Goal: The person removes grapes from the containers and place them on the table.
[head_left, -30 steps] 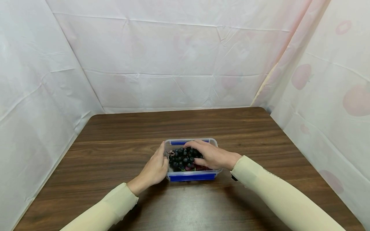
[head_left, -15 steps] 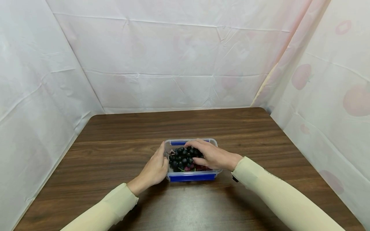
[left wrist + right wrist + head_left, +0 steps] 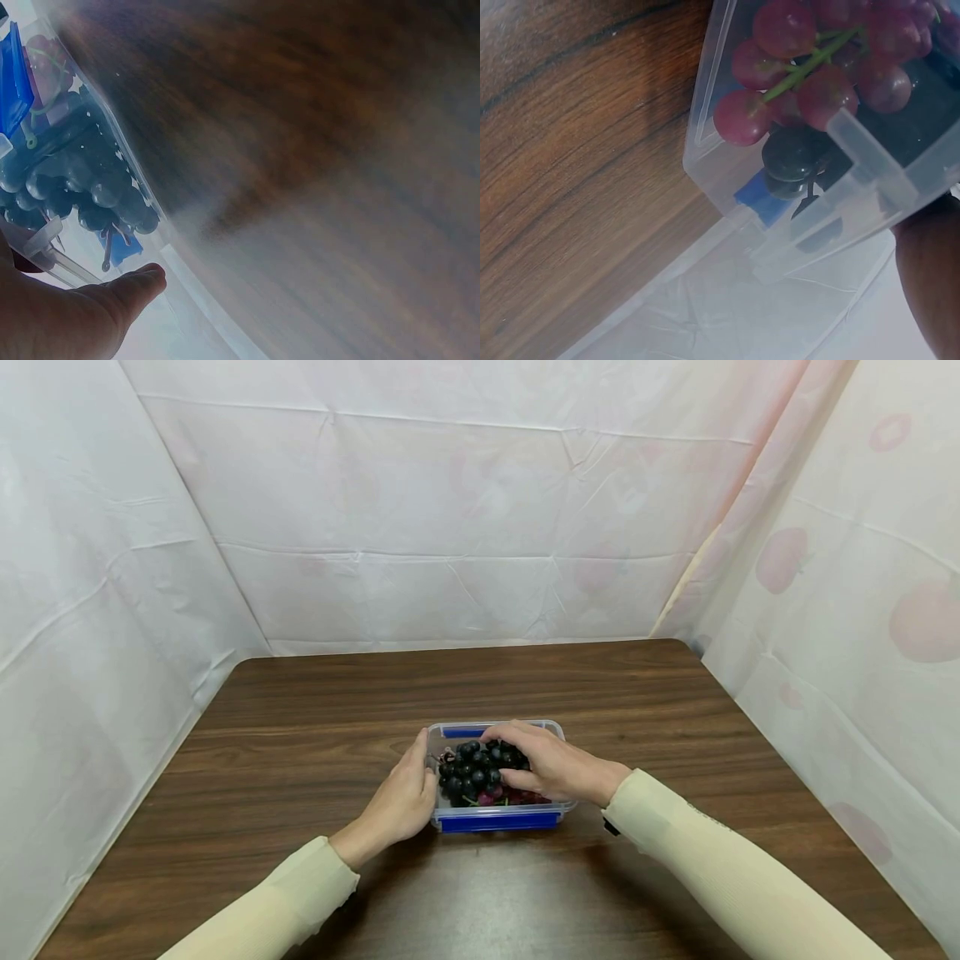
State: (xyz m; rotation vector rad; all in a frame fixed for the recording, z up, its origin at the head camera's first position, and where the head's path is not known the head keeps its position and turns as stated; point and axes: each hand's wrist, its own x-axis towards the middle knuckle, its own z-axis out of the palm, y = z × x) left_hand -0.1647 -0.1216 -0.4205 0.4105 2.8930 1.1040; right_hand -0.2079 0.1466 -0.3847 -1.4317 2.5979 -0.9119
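A clear plastic food container (image 3: pixel 433 814) with blue clips stands uncovered on the table. Inside lie a bunch of black grapes (image 3: pixel 471 770) and, on the near right, a bunch of red grapes (image 3: pixel 517 796). My left hand (image 3: pixel 397 797) rests along the container's left end, fingers straight; in the left wrist view its thumb (image 3: pixel 139 289) lies by the container's wall. Reaching over the right end, my right hand (image 3: pixel 551 764) curls its fingers and thumb round the black grapes; those fingertips are partly hidden. The right wrist view shows red grapes (image 3: pixel 829 97) through the wall.
The dark wooden table (image 3: pixel 337 693) reaches out on both sides of the container and behind it. White sheets, the right one (image 3: pixel 840 635) with faint fruit prints, hang around the table's back, left and right.
My right hand has shifted very slightly, and the black grapes have moved a little, so more red grapes show at the near side. My left hand and the container stay put.
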